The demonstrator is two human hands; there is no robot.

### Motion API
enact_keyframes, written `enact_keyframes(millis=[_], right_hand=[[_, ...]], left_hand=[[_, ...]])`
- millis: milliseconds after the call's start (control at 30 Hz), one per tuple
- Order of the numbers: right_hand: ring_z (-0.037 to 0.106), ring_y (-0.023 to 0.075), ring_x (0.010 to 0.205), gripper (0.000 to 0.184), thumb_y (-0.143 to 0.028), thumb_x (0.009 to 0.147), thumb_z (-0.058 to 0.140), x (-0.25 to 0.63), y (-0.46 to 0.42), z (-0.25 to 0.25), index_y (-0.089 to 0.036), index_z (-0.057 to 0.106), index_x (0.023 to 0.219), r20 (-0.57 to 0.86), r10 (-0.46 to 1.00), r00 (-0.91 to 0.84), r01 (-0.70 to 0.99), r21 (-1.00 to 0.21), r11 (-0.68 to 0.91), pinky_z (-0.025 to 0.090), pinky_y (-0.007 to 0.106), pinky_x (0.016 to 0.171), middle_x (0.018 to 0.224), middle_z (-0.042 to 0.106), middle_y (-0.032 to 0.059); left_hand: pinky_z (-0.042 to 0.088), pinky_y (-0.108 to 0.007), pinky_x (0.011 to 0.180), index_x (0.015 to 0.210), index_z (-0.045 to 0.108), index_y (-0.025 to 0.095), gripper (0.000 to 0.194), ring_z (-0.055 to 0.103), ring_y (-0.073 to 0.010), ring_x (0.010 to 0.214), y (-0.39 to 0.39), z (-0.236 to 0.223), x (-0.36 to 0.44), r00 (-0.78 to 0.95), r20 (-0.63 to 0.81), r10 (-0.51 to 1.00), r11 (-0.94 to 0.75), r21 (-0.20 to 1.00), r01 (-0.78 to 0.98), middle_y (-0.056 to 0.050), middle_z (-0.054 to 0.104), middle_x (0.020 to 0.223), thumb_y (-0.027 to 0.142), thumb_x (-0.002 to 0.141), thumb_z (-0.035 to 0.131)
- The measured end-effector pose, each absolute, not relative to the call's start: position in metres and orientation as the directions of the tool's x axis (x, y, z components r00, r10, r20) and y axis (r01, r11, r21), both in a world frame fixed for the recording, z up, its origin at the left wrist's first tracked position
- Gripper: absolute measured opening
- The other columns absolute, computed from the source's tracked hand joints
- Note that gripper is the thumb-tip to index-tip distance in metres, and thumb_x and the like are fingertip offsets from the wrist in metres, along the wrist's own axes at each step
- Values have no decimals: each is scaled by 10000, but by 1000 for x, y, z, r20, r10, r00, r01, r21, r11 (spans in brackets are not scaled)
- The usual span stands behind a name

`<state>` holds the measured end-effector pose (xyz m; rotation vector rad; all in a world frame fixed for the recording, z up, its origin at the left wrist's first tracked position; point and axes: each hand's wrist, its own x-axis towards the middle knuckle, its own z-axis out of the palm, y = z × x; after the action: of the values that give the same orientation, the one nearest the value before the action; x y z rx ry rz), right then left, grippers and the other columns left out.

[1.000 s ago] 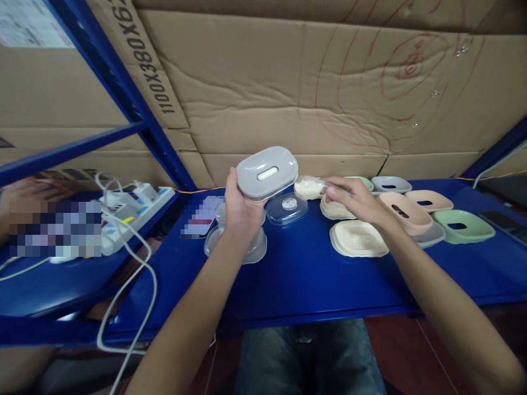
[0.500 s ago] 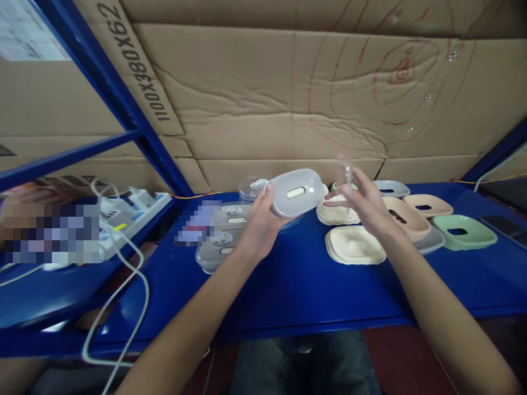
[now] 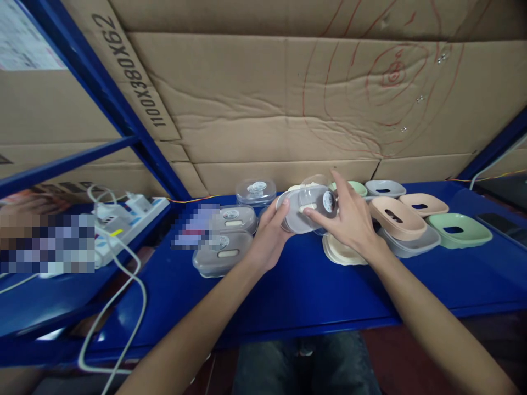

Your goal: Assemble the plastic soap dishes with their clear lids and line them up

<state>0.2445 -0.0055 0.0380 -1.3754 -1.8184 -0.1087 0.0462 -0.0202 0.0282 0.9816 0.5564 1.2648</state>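
My left hand (image 3: 268, 240) grips a grey oval soap dish (image 3: 291, 222) by its left side, thumb on top. A pale insert lies in the slot at its middle. In my right hand (image 3: 354, 216) a clear plastic lid (image 3: 313, 184) with a round white sticker is pinched between thumb and fingers. The lid overlaps the right part of the dish from above; whether they touch I cannot tell. Left of my left hand sit two grey dishes under clear lids, a nearer lidded dish (image 3: 206, 262) and a farther one (image 3: 246, 211). Cream oval pieces (image 3: 340, 253) lie partly beneath my right hand.
Clear lids (image 3: 247, 193) rest at the back. On the right are peach (image 3: 430, 204), green (image 3: 465, 233) and grey slotted dishes (image 3: 420, 244), some overlapping. A power strip (image 3: 154, 211) with white cables (image 3: 142, 296) lies left. Cardboard (image 3: 247, 99) stands behind the blue table (image 3: 263, 307).
My left hand has carried the grey dish right and lower. My right hand has brought the clear lid from the right, raised it, then moved it over the dish.
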Motion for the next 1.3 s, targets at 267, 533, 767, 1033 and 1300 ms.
enact_keyframes(millis=[267,533,767,1033,1300], right_hand=[[717,323,786,823,-894,920,592,243,-10,44,-233,683,1402,534,844,51,777,-552,303,536,432,750,836,752,79],[676,235,536,716,-914,890,614,237,-12,46,-247,613,1149,388,912,129,594,-767,242,522,388,610,793,735,40],[644,248,414,623,-870,888,672,242,-4,39,-283,522,1037,288,953,93,467,-858,214,467,370,457,642,717,-2],[779,324,929,631,-807,943,653,250,-2,41,-241,681,1221,527,847,-63,639,-630,440,617,485,847,1072,801,119],[553,412,1487,974,-777,773,880,253,-5,41,-383,565,1607,667,613,-423,525,-371,766,460,635,1249,1580,548,134]], left_hand=[[537,-477,1132,1336,704,285,606,684,-296,1304,-26,22,53,217,186,958,-62,876,-479,-67,754,1351,311,794,973],[552,-438,1089,1298,638,289,739,679,-263,1223,-27,16,57,68,267,961,-216,884,-414,-42,731,1282,301,676,1036],[530,-451,1115,1409,527,342,936,668,-281,1255,-31,9,60,4,335,942,-314,888,-335,-52,689,1358,283,640,1057],[542,-366,977,1236,680,315,569,684,-239,1103,-25,20,53,-39,285,958,-277,877,-393,-13,731,1187,309,749,973],[532,-282,771,1201,695,295,465,688,-192,965,-19,31,44,87,178,980,-108,851,-515,-1,734,1120,365,799,917]])
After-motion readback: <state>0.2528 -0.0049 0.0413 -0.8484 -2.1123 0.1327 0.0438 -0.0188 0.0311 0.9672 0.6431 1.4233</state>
